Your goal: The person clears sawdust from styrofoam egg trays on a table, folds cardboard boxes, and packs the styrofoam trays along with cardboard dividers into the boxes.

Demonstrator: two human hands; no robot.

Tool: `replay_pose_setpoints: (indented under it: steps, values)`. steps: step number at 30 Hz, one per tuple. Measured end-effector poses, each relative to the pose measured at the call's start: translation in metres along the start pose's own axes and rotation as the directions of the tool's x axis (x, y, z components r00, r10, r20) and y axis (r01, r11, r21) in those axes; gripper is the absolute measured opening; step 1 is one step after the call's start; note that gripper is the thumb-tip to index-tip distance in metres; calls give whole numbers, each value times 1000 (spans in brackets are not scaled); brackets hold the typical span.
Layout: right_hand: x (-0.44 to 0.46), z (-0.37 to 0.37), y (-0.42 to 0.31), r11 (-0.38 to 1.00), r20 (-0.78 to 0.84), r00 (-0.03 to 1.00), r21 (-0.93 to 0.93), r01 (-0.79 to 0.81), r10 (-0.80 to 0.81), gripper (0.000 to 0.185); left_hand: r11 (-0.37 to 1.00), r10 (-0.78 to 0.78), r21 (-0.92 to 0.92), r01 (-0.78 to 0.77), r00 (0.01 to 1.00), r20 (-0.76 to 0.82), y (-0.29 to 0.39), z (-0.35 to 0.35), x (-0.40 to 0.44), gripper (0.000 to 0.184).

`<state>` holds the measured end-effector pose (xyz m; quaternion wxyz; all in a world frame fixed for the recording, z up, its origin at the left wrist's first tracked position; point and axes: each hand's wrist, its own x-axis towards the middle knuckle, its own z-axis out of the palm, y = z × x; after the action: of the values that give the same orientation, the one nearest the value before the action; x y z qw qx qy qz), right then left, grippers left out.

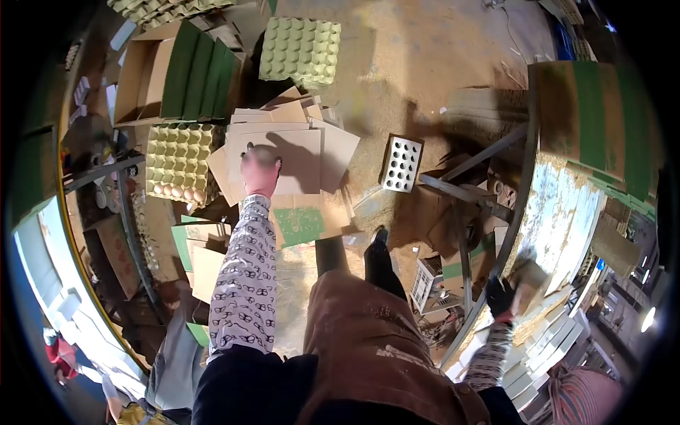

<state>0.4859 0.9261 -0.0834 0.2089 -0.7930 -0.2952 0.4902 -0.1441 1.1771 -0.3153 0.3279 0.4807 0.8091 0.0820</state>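
My left hand (261, 172), in a pink glove with dark fingertips, reaches over a fanned stack of flat cardboard sheets (303, 152). Its fingers look spread, though the middle of the hand is blurred. Over at the right, my right hand (501, 297), in a dark glove, is at the edge of a worn pale tabletop (559, 205). Its fingers look curled against a blurred brown piece (531, 281), whose kind I cannot make out.
Egg trays (299, 49) stand beyond the stack; another tray pile (180, 164) at left holds several eggs. An open carton (147, 79) lies upper left. A small box with a holed white top (402, 164) and a white crate (427, 285) are on the floor. Metal legs (464, 195) support the right table.
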Motion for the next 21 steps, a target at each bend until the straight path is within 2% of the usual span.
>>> replay_pose_setpoints:
  steps: [1,2,3,4,5,7,9,10,11,12,13,14,15,16,17,18,20,21]
  values:
    - [11,52,-40,757,-26,944,606,-246,328,53,997,-54,57,54,999,-1,8,1,6,93]
    - [43,106,-72,791,-61,917,532,-304,394,51,989,-124,86,125,992,-9,13,8,7,95]
    - [70,150,-98,874,31,955,396,-282,295,50,974,-197,110,198,980,-23,15,17,9,97]
    - [114,181,-99,951,156,978,254,-174,137,42,962,-256,100,255,967,-3,4,39,10,104]
    - [144,230,-126,914,196,974,364,-177,111,35,967,-243,66,244,970,-20,-5,54,4,102]
    - [227,315,-166,985,351,929,157,64,-116,39,958,-270,94,270,963,-5,-5,58,-4,101]
    - [291,397,-211,972,394,891,25,234,-225,40,976,-197,93,198,980,-30,-16,69,-7,101]
    - [317,438,-231,948,437,850,21,317,-294,40,983,-140,109,148,987,-77,-26,80,-10,101]
    - [336,478,-253,935,487,812,30,352,-322,45,973,-215,80,214,977,-6,-21,75,-11,101]
    - [356,514,-273,865,543,782,-184,467,-307,53,975,-210,67,210,978,-9,-22,76,-11,103]
    - [359,548,-283,867,527,788,-174,468,-319,58,977,-204,55,204,979,-5,-26,80,-13,105]
    - [380,579,-277,905,627,729,-89,417,-275,61,985,-169,36,169,986,-18,-32,85,-18,106]
    - [390,609,-273,874,676,719,-243,421,-159,61,991,-134,18,134,990,-36,-39,89,-21,107]
    - [394,628,-264,715,660,750,-500,488,-50,62,995,-101,3,101,993,-53,-47,93,-22,108]
    - [396,640,-255,480,612,789,-707,519,47,63,996,-93,-11,92,992,-81,-54,96,-24,109]
    - [395,639,-243,576,692,721,-576,580,-35,53,996,-85,-30,83,991,-104,-60,100,-28,110]
    - [394,623,-226,295,873,488,-466,834,-1,51,993,-91,-85,82,989,-116,-64,102,-40,114]
    - [395,614,-227,141,934,355,-357,923,40,51,983,-48,-185,16,985,-166,-72,102,-46,115]
